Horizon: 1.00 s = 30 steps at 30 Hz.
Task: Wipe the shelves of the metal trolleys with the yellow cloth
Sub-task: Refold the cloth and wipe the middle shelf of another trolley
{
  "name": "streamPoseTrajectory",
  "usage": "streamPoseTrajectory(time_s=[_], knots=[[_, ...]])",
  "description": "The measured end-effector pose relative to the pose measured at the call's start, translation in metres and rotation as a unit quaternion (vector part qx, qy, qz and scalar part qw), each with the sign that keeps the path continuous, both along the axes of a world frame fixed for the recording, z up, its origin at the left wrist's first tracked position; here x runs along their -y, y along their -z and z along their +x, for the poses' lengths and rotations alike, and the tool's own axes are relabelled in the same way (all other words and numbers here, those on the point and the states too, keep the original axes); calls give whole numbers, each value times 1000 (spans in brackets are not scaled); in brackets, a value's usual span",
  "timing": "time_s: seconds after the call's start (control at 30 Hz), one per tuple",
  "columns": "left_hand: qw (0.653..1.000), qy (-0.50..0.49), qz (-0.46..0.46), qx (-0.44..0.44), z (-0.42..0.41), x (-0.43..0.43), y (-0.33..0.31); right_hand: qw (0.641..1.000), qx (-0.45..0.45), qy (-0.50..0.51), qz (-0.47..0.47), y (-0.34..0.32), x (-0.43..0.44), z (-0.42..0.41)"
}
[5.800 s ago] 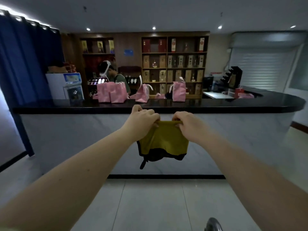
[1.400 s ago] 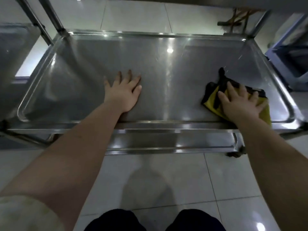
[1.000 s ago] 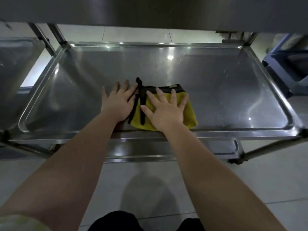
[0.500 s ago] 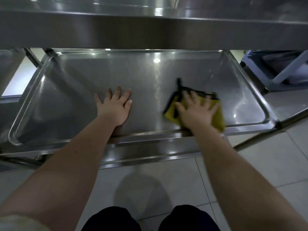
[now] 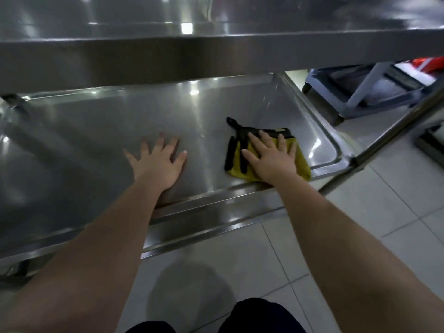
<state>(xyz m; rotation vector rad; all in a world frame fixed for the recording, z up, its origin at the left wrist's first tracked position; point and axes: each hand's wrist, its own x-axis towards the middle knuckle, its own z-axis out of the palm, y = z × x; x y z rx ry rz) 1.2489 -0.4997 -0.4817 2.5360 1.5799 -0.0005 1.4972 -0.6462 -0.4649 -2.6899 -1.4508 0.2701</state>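
right hand (image 5: 271, 162) flat on yellow cloth (image 5: 302, 164), left hand (image 5: 158, 164) flat on shelf (image 5: 96, 140); cloth may slip over rim (image 5: 216, 190) beneath the right wrist.

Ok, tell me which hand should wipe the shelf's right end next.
Right. The right hand lies flat on the yellow cloth there; the left hand rests bare on the shelf, farther off.

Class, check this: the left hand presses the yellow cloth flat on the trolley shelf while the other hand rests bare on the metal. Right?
No. In the head view the right hand presses the yellow cloth flat on the trolley shelf; the left hand rests bare on the metal.
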Motion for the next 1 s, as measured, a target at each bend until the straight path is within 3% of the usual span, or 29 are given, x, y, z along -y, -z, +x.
streamPoseTrajectory(time_s=[0.13, 0.27, 0.33, 0.47, 0.6, 0.7, 0.83, 1.0], knots=[[1000, 6, 5, -25, 4, 2, 3, 993, -19, 108, -41, -6, 33, 68], [999, -4, 15, -28, 7, 6, 1, 979, -20, 199, -44, -7, 7, 42], [999, 1, 17, -29, 5, 5, 0, 988, -24, 146, -42, -5, -20, -6], [999, 36, 34, -13, 2, 6, 1, 997, 12, -80, -17, 8, -52, -118], [981, 169, 70, 58, 5, 10, -3, 991, 9, -133, -12, 2, -39, -85], [958, 273, 54, 65, 7, 11, -5, 999, 3, -43, -13, -3, -9, -5], [966, 251, 52, 18, 8, 9, -1, 991, -19, 120, -58, -13, 39, 90], [967, 251, 47, 17, 11, 9, -1, 979, -6, 192, -71, -14, 35, 78]])
